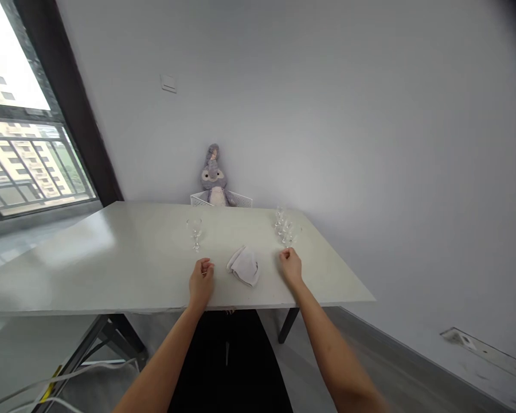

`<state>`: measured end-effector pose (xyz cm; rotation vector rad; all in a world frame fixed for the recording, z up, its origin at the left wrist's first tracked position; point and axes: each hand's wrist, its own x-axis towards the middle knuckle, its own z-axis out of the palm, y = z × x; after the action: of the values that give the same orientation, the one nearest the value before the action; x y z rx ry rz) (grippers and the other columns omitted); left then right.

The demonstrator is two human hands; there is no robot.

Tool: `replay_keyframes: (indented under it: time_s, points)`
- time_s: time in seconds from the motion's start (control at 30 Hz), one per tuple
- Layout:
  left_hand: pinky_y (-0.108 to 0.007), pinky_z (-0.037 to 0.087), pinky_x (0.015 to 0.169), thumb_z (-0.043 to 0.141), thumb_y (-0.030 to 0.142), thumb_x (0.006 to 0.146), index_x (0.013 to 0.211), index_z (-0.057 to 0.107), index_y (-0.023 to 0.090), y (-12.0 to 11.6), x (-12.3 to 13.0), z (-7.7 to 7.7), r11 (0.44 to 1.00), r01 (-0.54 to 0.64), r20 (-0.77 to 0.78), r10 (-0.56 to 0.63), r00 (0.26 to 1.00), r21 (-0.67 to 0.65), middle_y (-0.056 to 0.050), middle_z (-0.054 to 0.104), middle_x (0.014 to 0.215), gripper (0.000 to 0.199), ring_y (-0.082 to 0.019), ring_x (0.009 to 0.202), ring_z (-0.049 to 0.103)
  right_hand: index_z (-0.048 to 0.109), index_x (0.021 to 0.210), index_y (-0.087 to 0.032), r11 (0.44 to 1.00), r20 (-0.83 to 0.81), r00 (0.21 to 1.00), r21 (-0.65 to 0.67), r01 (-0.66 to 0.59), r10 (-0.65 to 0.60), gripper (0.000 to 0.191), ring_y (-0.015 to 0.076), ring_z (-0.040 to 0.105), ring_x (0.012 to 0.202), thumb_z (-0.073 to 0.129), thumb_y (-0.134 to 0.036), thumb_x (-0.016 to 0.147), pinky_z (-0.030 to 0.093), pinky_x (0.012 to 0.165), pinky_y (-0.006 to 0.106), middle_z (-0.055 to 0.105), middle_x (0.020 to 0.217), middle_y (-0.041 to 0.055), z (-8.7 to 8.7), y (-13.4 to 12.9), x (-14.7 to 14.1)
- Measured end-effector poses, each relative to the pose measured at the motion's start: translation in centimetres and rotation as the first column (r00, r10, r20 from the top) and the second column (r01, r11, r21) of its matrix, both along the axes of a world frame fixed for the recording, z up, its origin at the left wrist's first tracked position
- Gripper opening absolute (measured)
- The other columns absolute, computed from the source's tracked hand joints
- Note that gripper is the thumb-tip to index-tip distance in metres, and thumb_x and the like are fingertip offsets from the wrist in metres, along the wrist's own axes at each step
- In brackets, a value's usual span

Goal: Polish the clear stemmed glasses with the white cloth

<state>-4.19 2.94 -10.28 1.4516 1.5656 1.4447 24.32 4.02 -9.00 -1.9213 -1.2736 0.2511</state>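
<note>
A folded pale cloth (pixel 245 266) lies on the table between my two hands. Left of it, my left hand (pixel 202 281) rests near the front edge with its fingers curled in and nothing seen in them. Just behind that hand, a clear stemmed glass (pixel 195 232) stands upright. My right hand (pixel 291 267) is closed at the near end of a row of several clear glasses (pixel 284 229). Its fingertips are close to the foot of the nearest glass, and no object shows in them.
The white table (pixel 146 287) reaches far to the left. Behind its back edge, a grey plush toy (pixel 215 179) sits in a white basket (pixel 243 200) by the wall. A window is at the left, and white cables (pixel 86 370) run below the table.
</note>
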Motion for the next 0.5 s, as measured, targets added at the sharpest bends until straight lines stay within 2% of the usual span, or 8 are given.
replay_keyframes:
  time_s: [0.07,0.13,0.2,0.27,0.37,0.43,0.5]
  points:
    - [-0.03,0.044,0.072,0.046,0.035,0.076,0.099,0.05,0.021,0.0,0.0,-0.1,1.0,0.006,0.003,-0.006,1.0,0.003,-0.003,0.061,0.084,0.027,-0.016,0.075,0.058,0.056,0.084,-0.018,0.981,0.038,0.983,0.061,-0.183,0.181,0.017,0.0138,0.054,0.067,0.045,-0.028,0.077,0.039,0.064,0.023,0.06,0.072,0.0011,0.1,-1.0,-2.8]
    - [-0.031,0.043,0.072,0.046,0.034,0.076,0.099,0.05,0.021,-0.2,0.0,0.0,1.0,0.011,0.012,-0.011,1.0,0.008,-0.003,0.061,0.083,0.027,-0.016,0.074,0.058,0.057,0.086,-0.017,0.908,0.136,0.911,0.114,-0.404,0.388,0.018,0.0139,0.054,0.073,0.047,-0.029,0.077,0.04,0.07,0.025,0.06,0.078,0.0022,0.3,-1.6,-5.6]
    - [-0.031,0.043,0.072,0.046,0.034,0.076,0.098,0.05,0.02,-0.4,0.0,0.2,1.0,0.017,0.023,-0.018,1.0,0.017,-0.003,0.061,0.082,0.026,-0.016,0.074,0.058,0.056,0.096,-0.017,0.828,0.257,0.819,0.106,-0.551,0.513,0.026,0.0167,0.053,0.087,0.05,-0.033,0.077,0.04,0.079,0.028,0.058,0.093,0.0063,0.4,-1.9,-8.0]
    - [-0.032,0.044,0.073,0.047,0.034,0.076,0.097,0.051,0.02,-0.6,0.0,0.3,0.999,0.023,0.032,-0.024,0.999,0.027,-0.003,0.061,0.082,0.025,-0.016,0.074,0.058,0.052,0.11,-0.015,0.821,0.333,0.781,0.035,-0.571,0.529,0.044,0.021,0.048,0.1,0.054,-0.041,0.074,0.037,0.086,0.032,0.054,0.107,0.0107,0.2,-2.1,-9.8]
    - [-0.032,0.044,0.073,0.047,0.033,0.075,0.092,0.053,0.019,-0.7,-0.1,0.2,1.0,0.011,0.038,-0.012,0.999,0.026,-0.003,0.061,0.079,0.022,-0.017,0.073,0.058,0.043,0.122,-0.014,0.871,0.398,0.784,-0.09,-0.484,0.476,0.063,0.0256,0.046,0.103,0.058,-0.048,0.07,0.037,0.087,0.036,0.049,0.113,0.0138,-0.2,-2.1,-11.4]
    - [-0.034,0.045,0.072,0.047,0.031,0.075,0.089,0.054,0.019,-0.7,0.1,0.3,1.0,-0.004,0.032,0.004,0.999,0.018,-0.003,0.061,0.077,0.02,-0.017,0.072,0.058,0.043,0.122,-0.016,0.89,0.439,0.78,-0.125,-0.438,0.445,0.061,0.026,0.046,0.102,0.058,-0.047,0.071,0.036,0.087,0.036,0.049,0.112,0.0128,-0.6,-2.1,-11.7]
    - [-0.036,0.045,0.071,0.046,0.029,0.075,0.086,0.055,0.018,-1.1,0.5,1.2,0.999,0.01,0.007,-0.01,1.0,0.048,-0.004,0.061,0.076,0.018,-0.019,0.072,0.058,0.045,0.121,-0.019,0.896,0.463,0.774,-0.122,-0.426,0.432,0.055,0.0252,0.045,0.102,0.055,-0.045,0.074,0.036,0.086,0.034,0.049,0.112,0.0113,-0.7,-2.1,-11.8]
